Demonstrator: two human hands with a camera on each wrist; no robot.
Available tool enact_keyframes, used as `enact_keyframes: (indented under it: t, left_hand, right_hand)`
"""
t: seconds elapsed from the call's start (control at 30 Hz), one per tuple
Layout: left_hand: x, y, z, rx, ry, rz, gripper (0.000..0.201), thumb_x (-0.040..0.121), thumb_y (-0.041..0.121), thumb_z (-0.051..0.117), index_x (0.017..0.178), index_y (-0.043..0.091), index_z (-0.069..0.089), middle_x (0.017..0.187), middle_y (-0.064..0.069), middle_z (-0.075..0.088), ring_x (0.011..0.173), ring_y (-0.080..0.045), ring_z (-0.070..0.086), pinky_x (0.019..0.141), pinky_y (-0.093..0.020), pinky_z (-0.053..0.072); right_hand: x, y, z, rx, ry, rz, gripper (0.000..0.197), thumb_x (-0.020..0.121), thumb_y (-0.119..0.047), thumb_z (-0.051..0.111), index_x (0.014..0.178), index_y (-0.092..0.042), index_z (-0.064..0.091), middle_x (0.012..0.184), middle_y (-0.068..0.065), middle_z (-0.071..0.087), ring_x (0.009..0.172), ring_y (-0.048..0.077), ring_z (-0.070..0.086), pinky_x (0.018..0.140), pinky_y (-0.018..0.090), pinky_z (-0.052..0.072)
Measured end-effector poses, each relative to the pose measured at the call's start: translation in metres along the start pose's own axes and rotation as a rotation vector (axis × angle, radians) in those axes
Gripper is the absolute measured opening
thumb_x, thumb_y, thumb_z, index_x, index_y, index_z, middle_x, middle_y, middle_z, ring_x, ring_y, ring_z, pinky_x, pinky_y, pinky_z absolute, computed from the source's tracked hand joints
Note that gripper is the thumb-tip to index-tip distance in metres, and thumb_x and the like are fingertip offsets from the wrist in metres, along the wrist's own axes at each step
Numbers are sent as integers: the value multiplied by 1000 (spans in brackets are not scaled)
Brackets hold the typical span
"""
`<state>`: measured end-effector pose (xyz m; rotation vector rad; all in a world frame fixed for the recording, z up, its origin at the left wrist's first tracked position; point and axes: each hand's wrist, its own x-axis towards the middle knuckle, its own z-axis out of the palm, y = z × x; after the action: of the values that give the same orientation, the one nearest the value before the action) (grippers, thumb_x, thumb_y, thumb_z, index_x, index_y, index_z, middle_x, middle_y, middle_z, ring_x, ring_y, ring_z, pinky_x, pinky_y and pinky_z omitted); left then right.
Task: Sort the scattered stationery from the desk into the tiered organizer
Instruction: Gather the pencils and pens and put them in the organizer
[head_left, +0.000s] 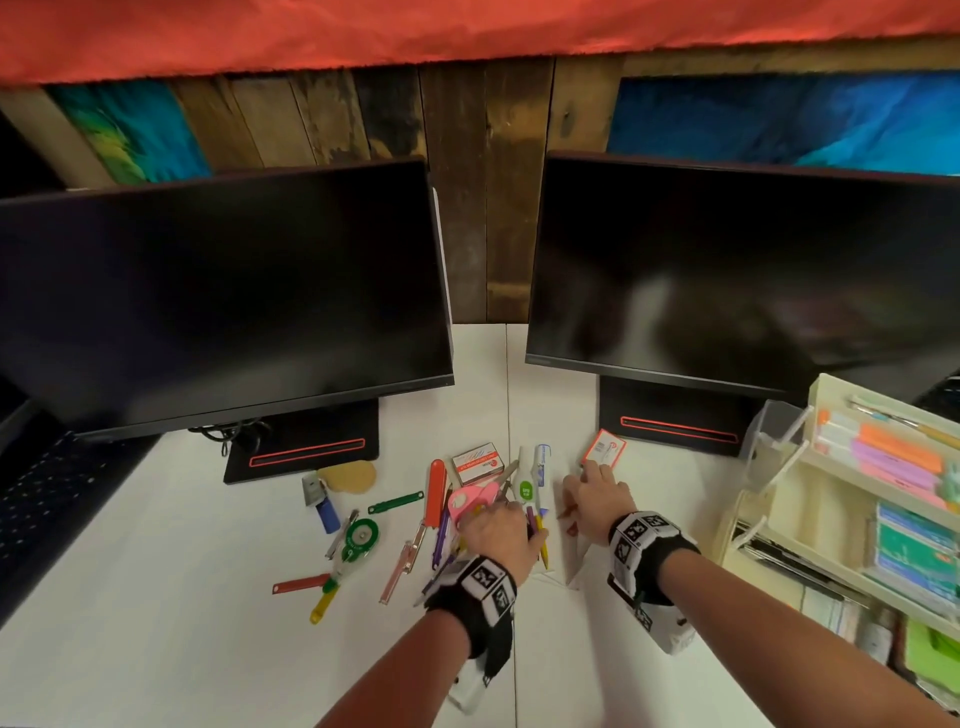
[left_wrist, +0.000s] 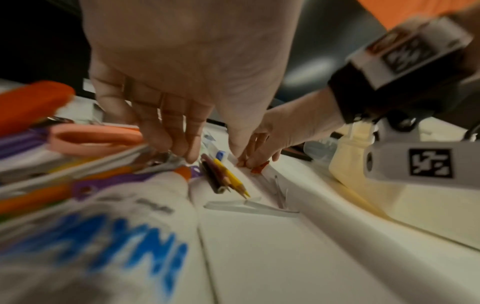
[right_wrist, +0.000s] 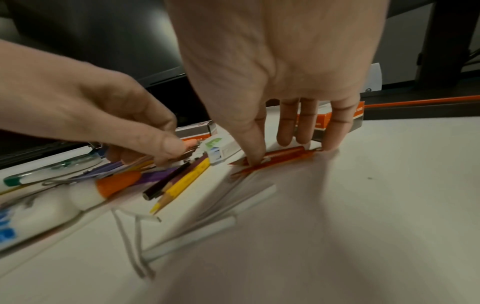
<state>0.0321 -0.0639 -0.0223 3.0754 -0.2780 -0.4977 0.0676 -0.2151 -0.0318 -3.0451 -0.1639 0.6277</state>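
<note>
My right hand (right_wrist: 291, 154) pinches two red pencils (right_wrist: 283, 157) flat on the white desk (head_left: 156, 623), thumb at one end and fingers at the other. My left hand (right_wrist: 166, 152) pinches the pink scissors (head_left: 470, 499) near the metal blades, in the middle of the stationery pile. A yellow pencil and a dark one (right_wrist: 182, 181) lie between the two hands. The cream tiered organizer (head_left: 831, 467) stands at the desk's right edge, with notes and markers in its tiers.
Two dark monitors (head_left: 223, 291) stand behind the pile. An orange box (head_left: 602, 449) lies just beyond my right hand, a staple box (head_left: 478, 462) beyond the scissors. Clips, an orange cutter (head_left: 436, 491), green correction tape (head_left: 358, 535) and a glue bottle (left_wrist: 116, 226) are scattered left.
</note>
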Motion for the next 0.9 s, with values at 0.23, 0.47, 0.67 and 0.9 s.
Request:
enact_keyframes:
  t: [0.23, 0.47, 0.67, 0.9]
  left_hand:
    - [15, 23, 1, 0, -113, -104, 46, 90, 49, 50, 115, 11, 54, 109, -6, 64, 104, -24, 60, 99, -44, 32]
    - [22, 29, -1, -112, -191, -211, 36, 95, 31, 48, 121, 6, 47, 121, -9, 61, 114, -28, 57, 100, -41, 38]
    - [27, 32, -5, -23, -298, -170, 52, 98, 28, 47, 136, -2, 31, 137, -14, 48, 128, -32, 45, 106, -45, 32]
    - [22, 34, 1, -25, -232, -151, 41, 96, 15, 44, 133, 0, 34, 126, -13, 58, 120, -30, 53, 106, -43, 33]
  right_hand:
    - [1, 8, 8, -12, -56, -28, 36, 92, -25, 46, 125, -11, 43, 133, 11, 33, 126, 28, 29, 99, 40, 37]
    - [-3, 20, 17, 120, 91, -46, 20, 90, -24, 48, 110, -18, 46, 123, 3, 44, 116, 22, 39, 91, 36, 31]
    - [-20, 28, 15, 587, 133, 14, 14, 89, -17, 56, 92, -21, 43, 101, 0, 50, 91, 20, 49, 84, 33, 43]
    - [-33, 28, 22, 703, 115, 94, 25, 97, -11, 39, 119, -9, 50, 104, 2, 39, 92, 23, 50, 83, 26, 38]
